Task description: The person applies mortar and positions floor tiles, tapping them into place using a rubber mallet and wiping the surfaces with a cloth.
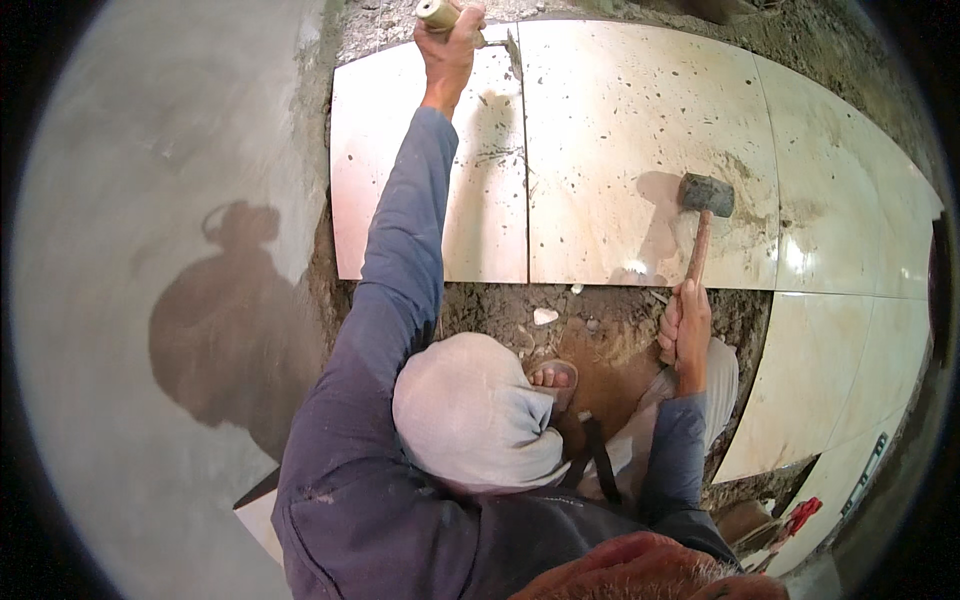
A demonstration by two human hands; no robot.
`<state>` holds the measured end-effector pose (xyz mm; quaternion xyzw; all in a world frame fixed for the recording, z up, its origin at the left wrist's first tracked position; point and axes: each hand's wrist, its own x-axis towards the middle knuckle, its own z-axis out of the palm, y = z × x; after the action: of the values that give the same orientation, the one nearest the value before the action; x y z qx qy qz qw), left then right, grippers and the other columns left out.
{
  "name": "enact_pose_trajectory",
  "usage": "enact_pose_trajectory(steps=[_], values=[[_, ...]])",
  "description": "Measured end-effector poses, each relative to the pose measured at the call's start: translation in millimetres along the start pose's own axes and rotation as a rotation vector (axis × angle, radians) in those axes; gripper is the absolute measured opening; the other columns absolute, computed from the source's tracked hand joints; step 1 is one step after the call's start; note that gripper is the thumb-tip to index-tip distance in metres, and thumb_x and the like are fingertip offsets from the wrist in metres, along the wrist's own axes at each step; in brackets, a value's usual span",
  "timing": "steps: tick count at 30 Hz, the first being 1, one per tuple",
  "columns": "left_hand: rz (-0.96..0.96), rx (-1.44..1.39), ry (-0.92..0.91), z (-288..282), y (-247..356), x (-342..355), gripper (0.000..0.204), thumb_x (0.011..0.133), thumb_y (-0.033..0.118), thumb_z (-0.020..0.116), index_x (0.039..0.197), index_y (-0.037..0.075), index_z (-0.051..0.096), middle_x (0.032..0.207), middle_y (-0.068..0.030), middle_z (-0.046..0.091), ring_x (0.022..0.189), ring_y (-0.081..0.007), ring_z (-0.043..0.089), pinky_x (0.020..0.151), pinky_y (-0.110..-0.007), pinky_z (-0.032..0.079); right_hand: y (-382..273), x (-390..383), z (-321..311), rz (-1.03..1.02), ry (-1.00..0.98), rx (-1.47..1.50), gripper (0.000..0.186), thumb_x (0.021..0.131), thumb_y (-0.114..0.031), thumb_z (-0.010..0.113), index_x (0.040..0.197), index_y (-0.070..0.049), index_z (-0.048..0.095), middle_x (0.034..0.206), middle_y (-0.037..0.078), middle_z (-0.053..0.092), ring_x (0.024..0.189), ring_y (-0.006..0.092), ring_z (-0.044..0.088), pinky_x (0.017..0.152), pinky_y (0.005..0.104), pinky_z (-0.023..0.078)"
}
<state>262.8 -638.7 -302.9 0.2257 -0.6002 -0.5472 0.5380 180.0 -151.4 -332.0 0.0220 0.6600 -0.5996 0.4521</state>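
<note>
Far ahead, my left hand [452, 50] is closed round the pale handle of a trowel [514, 52]. The trowel's thin, dirty blade is seen nearly edge-on at the joint between two cream floor tiles [640, 110]; whether it touches them I cannot tell. Closer in, my right hand [688, 325] grips the wooden handle of a mallet [707, 195]. Its black head is over the larger tile, beside its own shadow. Dark specks and smears of mortar dot the tiles' glossy faces.
A smooth grey wall or slab [150, 200] runs along the left. Rough soil [480, 305] with pale chips borders the tiles' near edge, by my sandalled foot [553, 377]. More tiles [800, 370] lie to the right, with a spirit level [865, 475] and a red object [803, 515].
</note>
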Motion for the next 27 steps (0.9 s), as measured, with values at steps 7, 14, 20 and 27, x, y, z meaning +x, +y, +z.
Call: enact_pose_trajectory(steps=[7, 14, 20, 27], values=[[-0.054, 0.156, -0.003, -1, -5, 14, 0.022, 0.086, 0.015, 0.075, 0.092, 0.006, 0.056, 0.078, -0.0076, 0.066, 0.07, -0.0171, 0.067, 0.063, -0.032, 0.053, -47, 81, 42, -0.181, 0.072, 0.034, 0.036, 0.105, -0.044, 0.053, 0.099, -0.008, 0.055, 0.062, -0.004, 0.041, 0.043, 0.007, 0.039, 0.038, 0.0233, 0.031], [-0.001, 0.19, 0.045, 12, -11, 18, 0.021, 0.086, 0.016, 0.074, 0.089, 0.003, 0.058, 0.076, -0.0078, 0.067, 0.068, -0.0157, 0.066, 0.061, -0.032, 0.052, 5, 208, 204, -0.311, -0.033, 0.1, 0.035, 0.105, -0.044, 0.054, 0.087, -0.015, 0.045, 0.061, -0.004, 0.041, 0.046, 0.0074, 0.039, 0.036, 0.0263, 0.034], [-0.12, 0.128, 0.074, -5, -12, 1, 0.02, 0.086, 0.016, 0.075, 0.088, 0.006, 0.057, 0.075, -0.0074, 0.067, 0.069, -0.0155, 0.066, 0.062, -0.032, 0.052, -68, 183, 181, -0.018, -0.361, -0.065, 0.031, 0.105, -0.041, 0.054, 0.098, -0.012, 0.048, 0.069, -0.005, 0.043, 0.049, 0.0045, 0.039, 0.038, 0.0228, 0.035], [-0.106, 0.133, 0.035, 7, -10, 2, 0.02, 0.087, 0.017, 0.074, 0.088, 0.006, 0.058, 0.075, -0.0081, 0.067, 0.069, -0.0157, 0.066, 0.062, -0.032, 0.052, -5, 227, 200, -0.19, -0.111, 0.578, 0.03, 0.107, -0.039, 0.05, 0.095, -0.011, 0.048, 0.066, -0.005, 0.042, 0.046, 0.0071, 0.037, 0.036, 0.0232, 0.033]])
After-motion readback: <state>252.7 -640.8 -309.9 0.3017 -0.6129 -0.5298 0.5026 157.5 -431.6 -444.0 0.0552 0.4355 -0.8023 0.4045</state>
